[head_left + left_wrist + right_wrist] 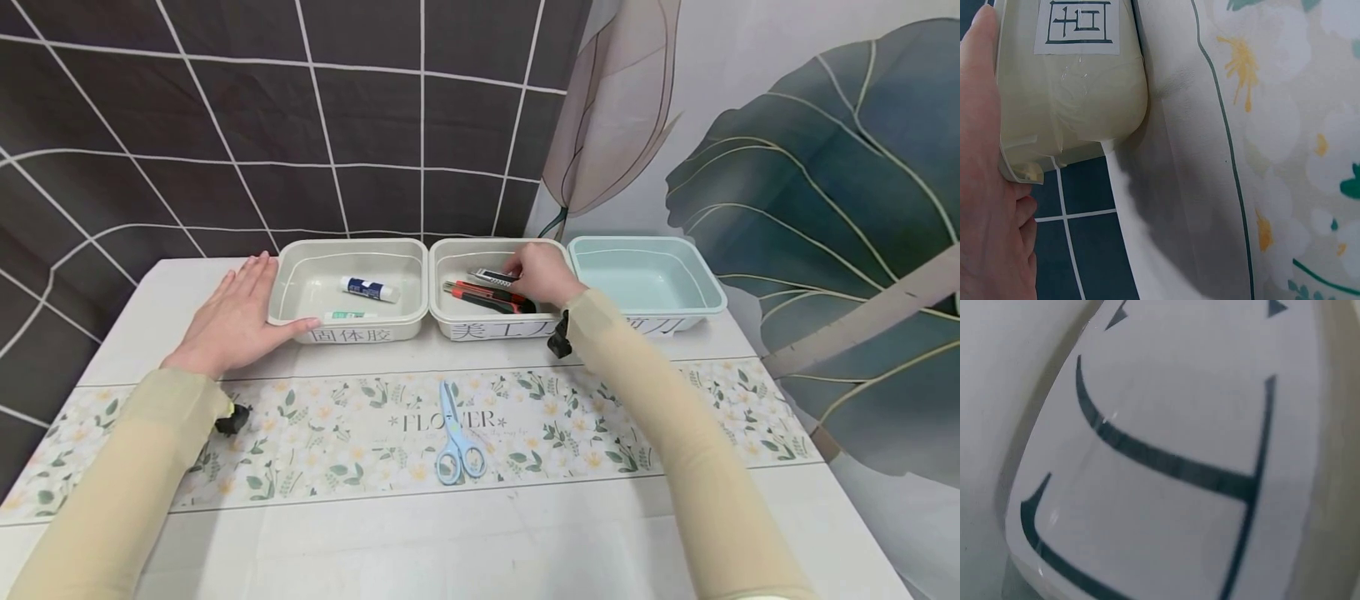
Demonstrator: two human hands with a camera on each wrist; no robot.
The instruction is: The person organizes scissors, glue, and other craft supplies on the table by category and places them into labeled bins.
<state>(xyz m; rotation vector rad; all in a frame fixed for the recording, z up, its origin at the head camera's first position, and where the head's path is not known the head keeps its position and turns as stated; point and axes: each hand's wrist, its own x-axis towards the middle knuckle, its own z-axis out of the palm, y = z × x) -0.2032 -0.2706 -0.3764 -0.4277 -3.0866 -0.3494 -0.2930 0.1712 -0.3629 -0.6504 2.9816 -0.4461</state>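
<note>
My left hand (236, 321) lies with straight fingers along the left side of the left bin (285, 283), its thumb over the front rim. Inside that bin are a blue-and-white glue stick (369, 289) and a green-and-white tube (349, 315), partly hidden by the front wall. My right hand (546, 273) reaches into the middle bin (442, 310) and pinches a grey-and-black utility knife (492, 277). Red-and-black utility knives (487, 298) lie just below it in the same bin. The right wrist view shows only a bin's paper label (1166, 431), close up.
A pale blue bin (708, 287) stands at the right end of the row. Light blue scissors (456, 437) lie on the floral strip of the white table (375, 550), points toward the bins. A dark checked cloth (360, 117) hangs behind.
</note>
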